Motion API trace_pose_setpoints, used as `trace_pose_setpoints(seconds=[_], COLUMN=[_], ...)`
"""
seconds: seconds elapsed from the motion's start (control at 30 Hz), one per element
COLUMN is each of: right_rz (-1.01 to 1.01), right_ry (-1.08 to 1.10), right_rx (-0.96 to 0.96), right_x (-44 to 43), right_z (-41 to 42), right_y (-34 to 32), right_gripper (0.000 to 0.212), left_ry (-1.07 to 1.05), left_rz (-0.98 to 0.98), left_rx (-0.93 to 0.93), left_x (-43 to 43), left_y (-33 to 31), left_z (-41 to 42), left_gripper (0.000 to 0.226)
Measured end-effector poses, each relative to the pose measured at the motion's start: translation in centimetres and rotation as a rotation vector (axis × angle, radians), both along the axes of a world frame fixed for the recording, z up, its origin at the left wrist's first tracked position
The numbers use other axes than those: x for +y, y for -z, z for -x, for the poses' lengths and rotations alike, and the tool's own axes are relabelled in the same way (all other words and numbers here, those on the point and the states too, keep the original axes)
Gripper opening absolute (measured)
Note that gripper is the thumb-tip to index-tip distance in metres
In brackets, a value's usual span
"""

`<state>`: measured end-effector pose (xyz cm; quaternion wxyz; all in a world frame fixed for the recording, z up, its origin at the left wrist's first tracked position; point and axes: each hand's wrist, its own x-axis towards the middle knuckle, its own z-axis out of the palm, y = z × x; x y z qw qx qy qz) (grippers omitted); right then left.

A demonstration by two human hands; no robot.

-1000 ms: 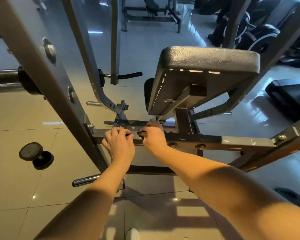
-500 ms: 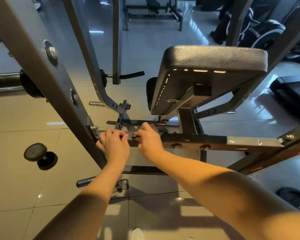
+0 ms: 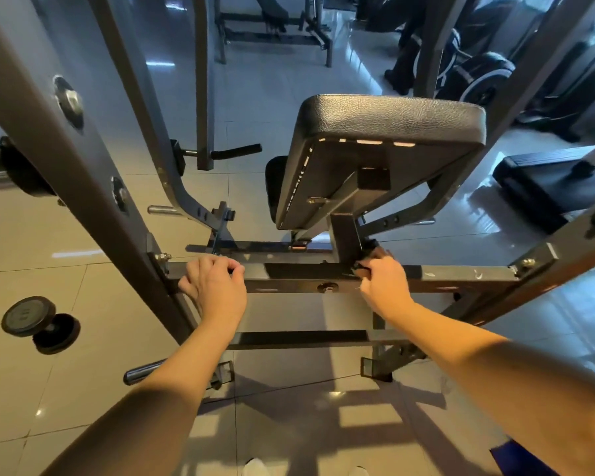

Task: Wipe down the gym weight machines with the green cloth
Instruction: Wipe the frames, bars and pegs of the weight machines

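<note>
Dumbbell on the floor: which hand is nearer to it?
Left. The left hand grips the crossbar, right of the dumbbell; the right hand, holding the cloth, is farther right on the same bar, below the seat pad.

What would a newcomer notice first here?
The black padded seat fills the upper centre. Below it the left hand curls over the crossbar and the right hand holds a dark cloth against it. A dumbbell lies on the floor at left.

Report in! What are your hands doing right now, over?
Left hand grips crossbar. Right hand holds cloth against crossbar. Seat post right beside cloth, over.
</note>
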<state>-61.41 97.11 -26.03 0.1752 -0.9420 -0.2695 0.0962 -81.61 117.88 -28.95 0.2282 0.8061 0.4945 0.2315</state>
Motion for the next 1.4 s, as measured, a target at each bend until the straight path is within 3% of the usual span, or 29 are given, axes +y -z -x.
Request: trace_pose_setpoints(seconds=[0.07,0.2,0.33,0.5,0.6,0.73,0.83,1.0,1.13,1.27,1.4], right_rz=[-0.047,-0.104,-0.033,-0.033,0.004,-0.088,-0.076,0.113,0.172,0.012,-0.058], right_ry=[0.060,-0.115,-0.221,0.142,0.264,0.032,-0.131,0.126,0.259,0.027,-0.105], right_rx=[0.009,0.076,-0.009,-0.060,-0.105,0.026,-0.006,-0.212,-0.244,-0.125,-0.060], right_x=[2.0,7.5,5.1,-3.1,-1.0,5.3,4.5,-5.0,-3.4,1.9,-1.3], right_z=[1.7,6.4,4.2,-1.7,-0.3,5.1,4.1,-3.4,-2.4,2.3,-0.4], right_y=[0.1,0.6,0.3,0.4,0.6,1.1,0.5,0.7,0.9,1.3,1.4], right_gripper=[0.029,0.037,0.036,0.026,0.026,0.036,0.036,0.025,0.024,0.027,0.025], left_ry=[0.006,0.016,0.061,0.124,0.132,0.132,0.142,0.152,0.134,0.147,0.167], left_rz=[-0.001,-0.001,0.018,0.023,0.036,0.035,0.014,0.021,0.051,0.143,0.208], left_rx=[0.003,0.019,0.033,0.063,0.056,0.077,0.108,0.081,0.085,0.068,0.118], left_x=[-0.3,-1.2,-2.9,-3.8,-4.1,-4.7,-5.1,-5.5,-5.8,-7.4,-8.4], left_y=[0.0,0.0,-0.3,0.0,-0.1,-0.3,-0.2,-0.3,-0.5,-1.0,-0.9], left_z=[-0.2,-1.1,-3.3,-4.6,-4.9,-5.4,-5.9,-6.1,-6.4,-7.9,-9.2], left_gripper=[0.006,0.005,0.003,0.007,0.005,0.006,0.010,0.010,0.011,0.015,0.015])
